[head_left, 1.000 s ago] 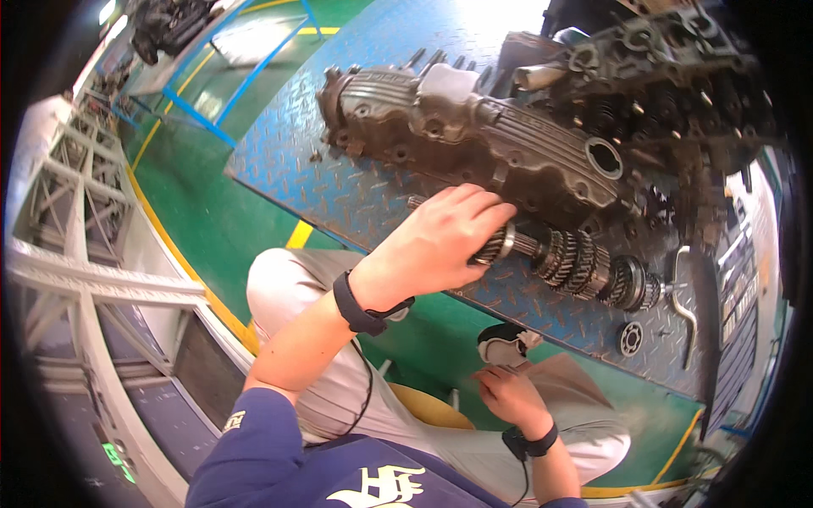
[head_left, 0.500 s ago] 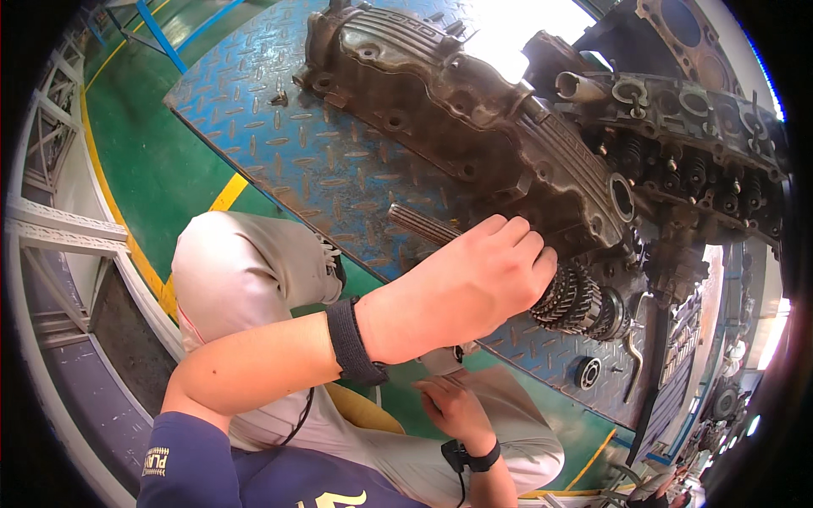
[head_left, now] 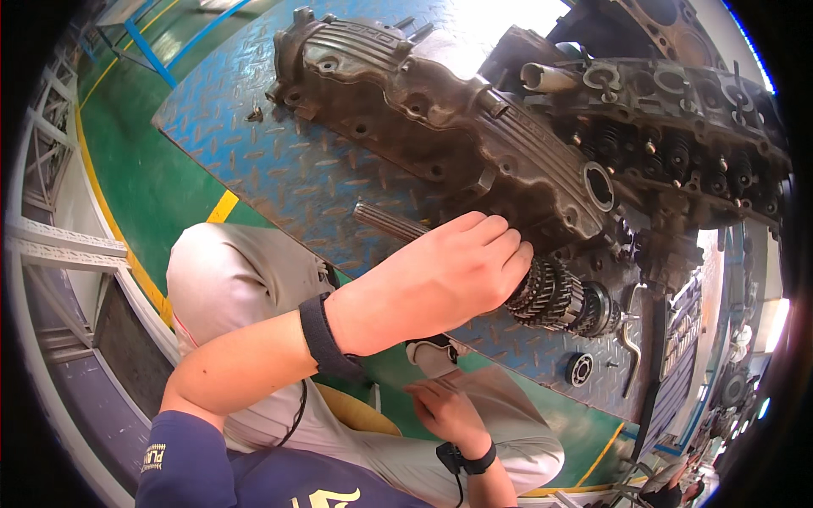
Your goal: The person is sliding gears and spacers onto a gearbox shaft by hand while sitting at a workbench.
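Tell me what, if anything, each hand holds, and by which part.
The left hand curls over the gear shaft, between its ribbed end and the gears; hidden fingertips leave the hold unclear. The right hand appears empty.

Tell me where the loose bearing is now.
Right of centre in the head view, the bearing lies on the blue table, below the gear shaft and left of the bent rod.

The blue bench top [head_left: 220, 140] is patterned with brownish raised dashes. Left of the bench top, the green floor [head_left: 131, 161] is striped with yellow. On the bench top, a grey-brown cover [head_left: 402, 89] is ribbed lengthwise and dark-grey gears [head_left: 552, 295] are closely ridged.
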`<state>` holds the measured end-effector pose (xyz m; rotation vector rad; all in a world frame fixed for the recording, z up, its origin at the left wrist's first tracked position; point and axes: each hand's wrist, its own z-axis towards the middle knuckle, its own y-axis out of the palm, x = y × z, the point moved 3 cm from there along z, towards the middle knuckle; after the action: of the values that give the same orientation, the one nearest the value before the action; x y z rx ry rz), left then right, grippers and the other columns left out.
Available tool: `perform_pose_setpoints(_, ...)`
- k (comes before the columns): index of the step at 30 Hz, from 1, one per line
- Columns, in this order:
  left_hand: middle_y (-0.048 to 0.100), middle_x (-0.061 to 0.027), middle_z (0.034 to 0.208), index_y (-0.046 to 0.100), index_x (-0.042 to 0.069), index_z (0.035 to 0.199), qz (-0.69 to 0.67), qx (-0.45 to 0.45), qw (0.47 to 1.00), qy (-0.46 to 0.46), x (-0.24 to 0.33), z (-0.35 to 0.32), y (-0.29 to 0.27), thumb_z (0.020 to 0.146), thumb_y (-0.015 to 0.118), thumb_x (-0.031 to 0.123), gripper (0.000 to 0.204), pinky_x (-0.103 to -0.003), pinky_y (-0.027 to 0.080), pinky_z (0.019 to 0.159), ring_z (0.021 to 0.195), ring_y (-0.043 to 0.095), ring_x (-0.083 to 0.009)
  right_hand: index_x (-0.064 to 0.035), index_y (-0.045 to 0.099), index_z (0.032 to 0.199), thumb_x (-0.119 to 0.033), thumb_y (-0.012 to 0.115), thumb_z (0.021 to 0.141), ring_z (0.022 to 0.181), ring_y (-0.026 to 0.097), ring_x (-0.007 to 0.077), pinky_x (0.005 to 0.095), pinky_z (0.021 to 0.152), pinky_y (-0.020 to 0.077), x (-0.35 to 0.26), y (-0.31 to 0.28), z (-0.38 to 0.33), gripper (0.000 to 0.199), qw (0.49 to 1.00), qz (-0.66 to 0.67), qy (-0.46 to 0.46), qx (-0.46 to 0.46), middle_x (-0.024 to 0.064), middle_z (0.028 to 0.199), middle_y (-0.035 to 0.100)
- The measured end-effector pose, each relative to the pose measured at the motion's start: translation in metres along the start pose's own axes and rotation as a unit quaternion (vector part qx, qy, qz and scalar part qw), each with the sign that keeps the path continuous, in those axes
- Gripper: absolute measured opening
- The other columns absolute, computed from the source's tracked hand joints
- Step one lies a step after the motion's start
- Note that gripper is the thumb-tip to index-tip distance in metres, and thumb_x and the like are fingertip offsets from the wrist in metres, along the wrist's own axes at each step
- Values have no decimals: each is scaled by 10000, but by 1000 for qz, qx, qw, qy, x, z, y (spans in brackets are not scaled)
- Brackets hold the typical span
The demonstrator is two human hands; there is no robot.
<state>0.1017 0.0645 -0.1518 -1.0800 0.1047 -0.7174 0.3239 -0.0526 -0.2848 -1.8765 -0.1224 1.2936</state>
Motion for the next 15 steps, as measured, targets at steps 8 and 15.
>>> perform_pose_setpoints(8, 715, -149, 1313, 685, -42, 1319, 32, -6, 999, 44, 1, 7, -4, 780, 818, 129, 580, -439, 536, 1115, 1254, 662, -318, -34, 746, 1186, -51, 739, 857, 1016, 742, 321, 430, 889, 607, -15, -11, -2, 330, 998, -40, -50, 7, 100, 1150, 751)
perform_pose_setpoints(15, 658, -169, 1389, 622, -13, 1416, -48, -55, 997, 7, 4, 13, -10, 660, 937, 120, 830, -482, 502, 1150, 1327, 606, -384, -21, 744, 1212, -3, 745, 812, 1093, 732, 330, 465, 936, 598, -54, -124, -40, 401, 964, -93, -93, 230, 128, 1209, 760)
